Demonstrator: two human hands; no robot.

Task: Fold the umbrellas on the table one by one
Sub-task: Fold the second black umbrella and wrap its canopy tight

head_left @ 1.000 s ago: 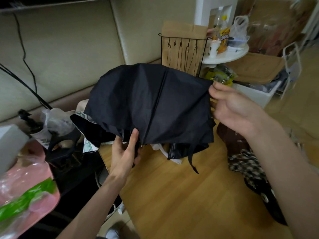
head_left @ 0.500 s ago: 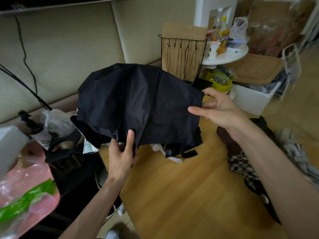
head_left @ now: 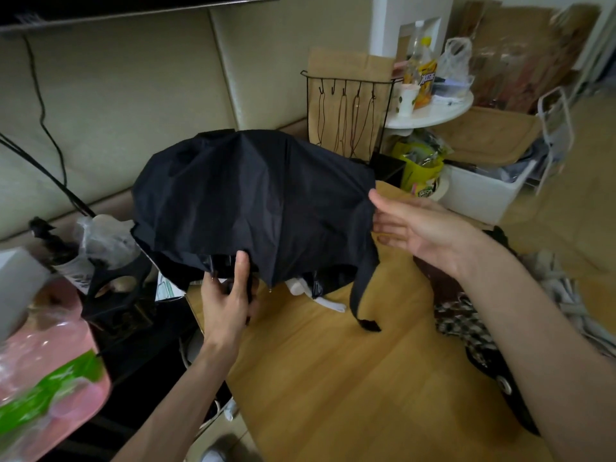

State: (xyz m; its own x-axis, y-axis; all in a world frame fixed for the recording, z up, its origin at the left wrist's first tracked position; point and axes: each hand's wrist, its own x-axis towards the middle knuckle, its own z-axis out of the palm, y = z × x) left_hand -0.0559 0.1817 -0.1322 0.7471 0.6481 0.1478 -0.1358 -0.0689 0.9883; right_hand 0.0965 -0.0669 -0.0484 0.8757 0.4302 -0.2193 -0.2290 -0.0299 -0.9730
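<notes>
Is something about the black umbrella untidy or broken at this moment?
Nothing looks broken. The black umbrella is only half collapsed: it bulges in loose folds above the left hand, and its closing strap dangles free over the wooden table.

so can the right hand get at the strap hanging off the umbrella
Probably yes. The strap hangs free under the umbrella's right edge, above the table, and the open right hand sits just above it, nothing between.
</notes>
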